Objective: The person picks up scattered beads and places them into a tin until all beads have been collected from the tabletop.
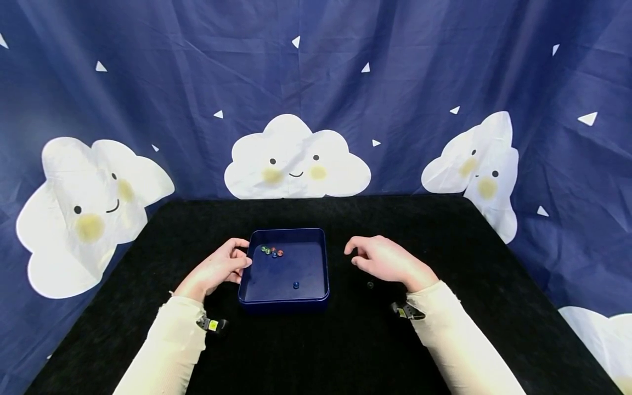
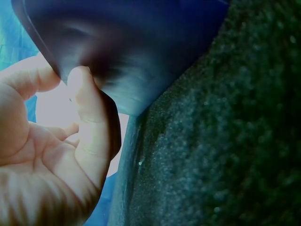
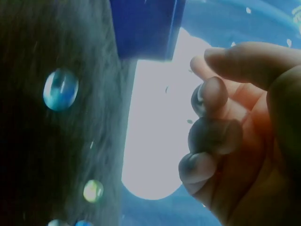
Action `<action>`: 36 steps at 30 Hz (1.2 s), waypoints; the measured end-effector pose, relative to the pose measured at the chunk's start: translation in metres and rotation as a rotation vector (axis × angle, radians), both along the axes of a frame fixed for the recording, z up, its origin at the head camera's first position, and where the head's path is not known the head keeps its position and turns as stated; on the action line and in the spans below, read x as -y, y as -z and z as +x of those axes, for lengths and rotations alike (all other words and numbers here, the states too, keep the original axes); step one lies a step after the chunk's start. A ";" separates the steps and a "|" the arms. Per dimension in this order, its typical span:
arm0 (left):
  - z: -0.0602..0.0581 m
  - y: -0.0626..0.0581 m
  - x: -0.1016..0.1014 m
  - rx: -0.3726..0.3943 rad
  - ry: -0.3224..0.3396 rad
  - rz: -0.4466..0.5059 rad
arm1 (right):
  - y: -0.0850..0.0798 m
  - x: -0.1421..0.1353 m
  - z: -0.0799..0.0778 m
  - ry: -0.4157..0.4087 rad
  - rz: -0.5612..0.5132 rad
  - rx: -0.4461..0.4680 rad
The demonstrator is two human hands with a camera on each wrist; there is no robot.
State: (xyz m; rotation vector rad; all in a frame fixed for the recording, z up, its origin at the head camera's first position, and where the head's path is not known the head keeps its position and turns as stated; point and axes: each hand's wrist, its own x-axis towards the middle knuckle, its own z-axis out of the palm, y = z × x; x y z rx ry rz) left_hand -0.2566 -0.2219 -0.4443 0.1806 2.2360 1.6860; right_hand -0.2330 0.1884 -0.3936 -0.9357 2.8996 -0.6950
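A square dark blue tray (image 1: 283, 300) lies on the black cloth. My left hand (image 1: 219, 269) grips its left side, with the thumb against the wall in the left wrist view. Inside, several green, red and blue glass marbles (image 1: 274, 254) cluster near the back left, and a lone blue marble (image 1: 296, 285) sits near the front. To the right of the tray, my right hand (image 1: 387, 259) hovers above the cloth, fingers loosely bent, with nothing visible between them. Below it lies a dark marble (image 1: 370, 285). The right wrist view shows a bluish marble (image 3: 61, 89) and a green marble (image 3: 93, 191) on the cloth.
Black cloth (image 1: 276, 356) covers the table. Behind it and at both sides hangs a blue curtain (image 1: 197, 66) with white clouds. More marbles (image 3: 83, 223) are cut off at the bottom of the right wrist view.
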 end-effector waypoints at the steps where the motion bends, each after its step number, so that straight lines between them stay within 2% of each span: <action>1: 0.000 0.000 0.000 -0.001 -0.001 0.001 | 0.001 -0.005 -0.002 0.020 -0.003 0.000; 5: 0.000 0.000 0.000 -0.002 -0.003 0.002 | 0.007 -0.023 -0.008 0.107 0.001 0.058; 8: 0.000 0.001 0.000 -0.005 -0.001 -0.001 | 0.011 -0.034 -0.011 0.156 0.048 0.095; 12: 0.000 0.001 0.000 -0.012 0.008 0.003 | 0.017 -0.044 -0.015 0.209 0.131 0.099; 17: 0.000 0.001 0.000 -0.010 0.012 0.015 | 0.023 -0.057 -0.021 0.285 0.158 0.101; 26: -0.001 0.002 0.000 -0.001 0.001 0.013 | 0.034 -0.070 -0.025 0.287 0.162 0.132; 31: 0.000 0.001 0.000 -0.006 0.002 0.011 | 0.033 -0.073 -0.024 0.288 0.150 0.154; 36: -0.001 0.001 0.000 -0.007 0.002 0.011 | 0.030 -0.077 -0.022 0.326 0.180 0.192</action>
